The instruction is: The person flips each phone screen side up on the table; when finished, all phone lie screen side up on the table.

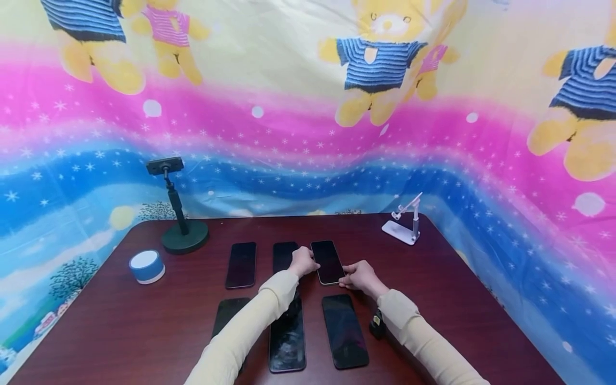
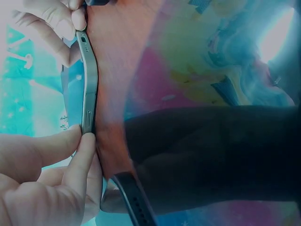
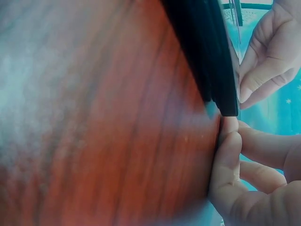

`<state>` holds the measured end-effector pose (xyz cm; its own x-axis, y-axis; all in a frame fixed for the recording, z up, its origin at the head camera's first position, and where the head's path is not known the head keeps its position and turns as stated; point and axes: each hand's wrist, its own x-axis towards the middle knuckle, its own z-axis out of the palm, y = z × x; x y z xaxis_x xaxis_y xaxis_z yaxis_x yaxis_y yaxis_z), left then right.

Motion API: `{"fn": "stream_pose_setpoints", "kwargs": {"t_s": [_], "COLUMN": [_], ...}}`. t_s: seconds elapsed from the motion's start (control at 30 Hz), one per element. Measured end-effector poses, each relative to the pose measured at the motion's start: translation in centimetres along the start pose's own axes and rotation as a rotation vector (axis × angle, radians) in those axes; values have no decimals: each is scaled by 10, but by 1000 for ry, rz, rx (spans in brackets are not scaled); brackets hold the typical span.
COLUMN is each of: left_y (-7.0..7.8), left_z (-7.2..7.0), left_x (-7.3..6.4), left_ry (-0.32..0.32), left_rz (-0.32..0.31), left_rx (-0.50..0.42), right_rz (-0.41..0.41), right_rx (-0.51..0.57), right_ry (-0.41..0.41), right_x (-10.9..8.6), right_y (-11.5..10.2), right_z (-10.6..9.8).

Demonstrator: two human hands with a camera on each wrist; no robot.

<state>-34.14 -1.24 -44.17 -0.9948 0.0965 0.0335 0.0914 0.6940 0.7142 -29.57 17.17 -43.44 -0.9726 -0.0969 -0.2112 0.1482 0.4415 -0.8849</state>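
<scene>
In the head view, both hands are at a dark-screened smartphone (image 1: 328,262), the right one of the back row. The left hand (image 1: 304,261) pinches its left side, thumb and fingertips at the edge. At the lower right corner, the right hand (image 1: 362,277) grips it with thumb and fingers. The left wrist view shows the phone's metal edge (image 2: 89,80) between the two hands. Beside the left forearm lies the back-middle smartphone (image 1: 284,254), partly covered by the hand. Nearer the body, another smartphone (image 1: 345,331) lies just below the right hand.
More smartphones lie at back left (image 1: 241,265), front middle (image 1: 287,342) and front left (image 1: 230,313), the last partly under the left sleeve. A dark green phone stand (image 1: 185,236) and a blue-and-white round container (image 1: 146,266) stand left; a white folding stand (image 1: 401,232) is back right.
</scene>
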Motion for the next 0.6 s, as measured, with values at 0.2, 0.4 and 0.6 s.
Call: {"fn": "stream_pose_setpoints", "kwargs": {"t_s": [0.2, 0.4, 0.6], "left_y": [9, 5, 4], "left_z": [-6, -6, -6], "left_x": [-14, -13, -10], "left_ry": [16, 23, 11], "left_rz": [33, -8, 14], "left_rx": [52, 33, 59], "right_rz": [1, -2, 2], "right_rx": [19, 33, 31], "right_ry": [1, -6, -3], "right_x": [1, 4, 4], "right_y": [0, 1, 0], "right_z": [2, 9, 7]}}
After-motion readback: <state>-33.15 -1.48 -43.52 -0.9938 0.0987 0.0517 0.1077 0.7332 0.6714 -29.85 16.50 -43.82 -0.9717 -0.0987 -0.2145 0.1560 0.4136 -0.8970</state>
